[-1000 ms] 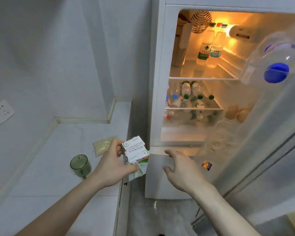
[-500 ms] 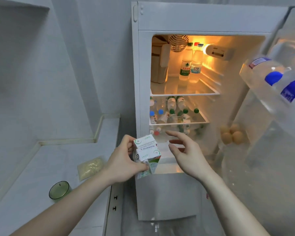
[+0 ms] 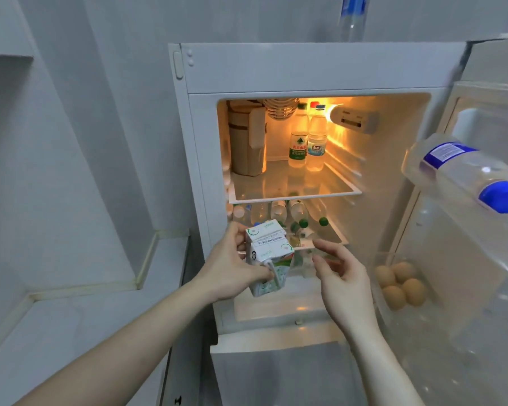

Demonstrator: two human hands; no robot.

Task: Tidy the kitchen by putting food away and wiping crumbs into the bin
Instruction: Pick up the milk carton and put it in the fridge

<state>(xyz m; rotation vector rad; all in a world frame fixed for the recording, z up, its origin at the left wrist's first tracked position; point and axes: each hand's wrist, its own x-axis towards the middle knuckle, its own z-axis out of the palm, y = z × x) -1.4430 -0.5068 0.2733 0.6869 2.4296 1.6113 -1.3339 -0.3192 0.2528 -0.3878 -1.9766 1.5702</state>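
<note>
The left hand (image 3: 232,271) has its grip closed around a small white-and-green carton (image 3: 266,256), fingers behind it and thumb across its front, and holds it tilted in the air before the open fridge (image 3: 276,71), level with the lower shelf (image 3: 333,237). The right hand (image 3: 342,278) hangs just to the right of the carton, apart from it, its grip loosely open with fingers gently curved and nothing in it. Inside the lit fridge, the upper glass shelf (image 3: 294,189) carries two upright water bottles (image 3: 307,142) side by side near the back and a tall brown carton (image 3: 245,139) against the left wall. The lower shelf holds several bottles lying on their sides (image 3: 291,212), caps toward the camera, some green. On the open door (image 3: 481,288) at the right, a clear compartment holds four eggs (image 3: 399,284), and above it a clear bottle with a blue cap (image 3: 464,174) lies tilted. The pale worktop (image 3: 71,323) runs along the left of the fridge.
</note>
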